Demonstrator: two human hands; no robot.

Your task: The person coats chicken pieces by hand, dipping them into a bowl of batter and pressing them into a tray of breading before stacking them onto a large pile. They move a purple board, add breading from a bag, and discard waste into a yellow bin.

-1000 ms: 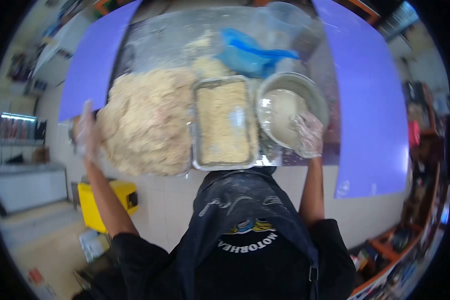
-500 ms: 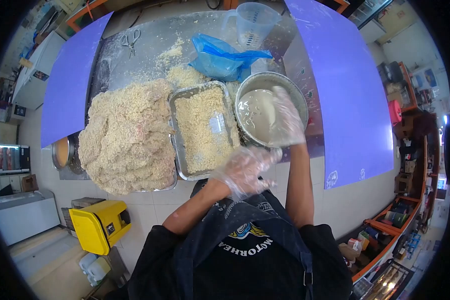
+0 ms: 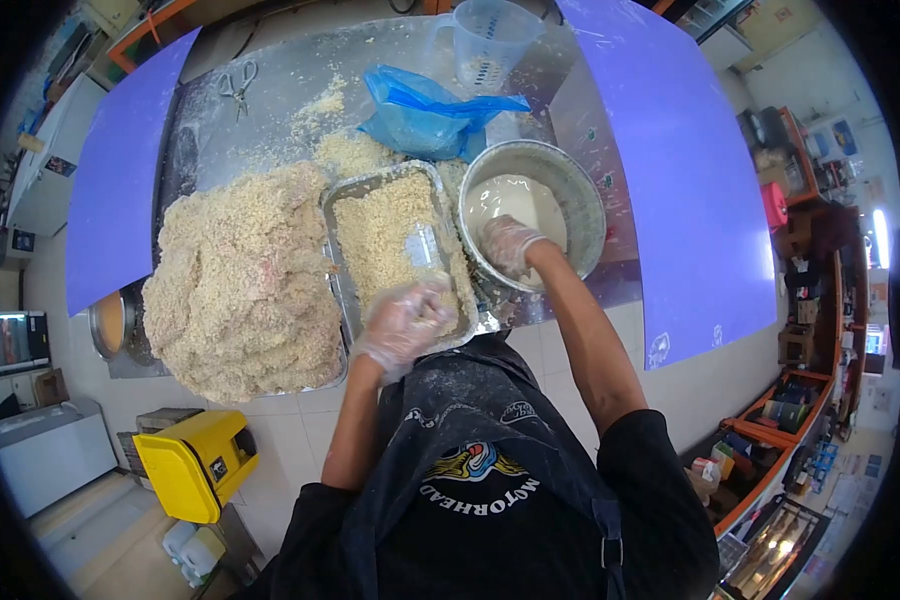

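Note:
My left hand (image 3: 405, 325), in a clear plastic glove, is over the near end of a metal tray (image 3: 335, 245) of pale crumbs (image 3: 380, 235). Its fingers are loosely bent and apart, with nothing visible in them. My right hand (image 3: 511, 245), also gloved, reaches into a round metal pot (image 3: 592, 215) of whitish batter (image 3: 540, 205). Its fingertips dip under the surface, so their grip is hidden. Left of the tray rises a large heap of crumb-coated pieces (image 3: 240, 285). A blue plastic bag (image 3: 420, 120) lies behind the tray and pot.
A clear measuring jug (image 3: 490, 45) stands at the back, and scissors (image 3: 237, 88) lie at the back left. Purple boards (image 3: 680, 190) flank the metal table (image 3: 280, 120). A yellow bin (image 3: 195, 465) is on the floor at left.
My left hand has moved left, from beside the tray's near corner to over its near end. My right hand has gone from the pot's right side down into the batter.

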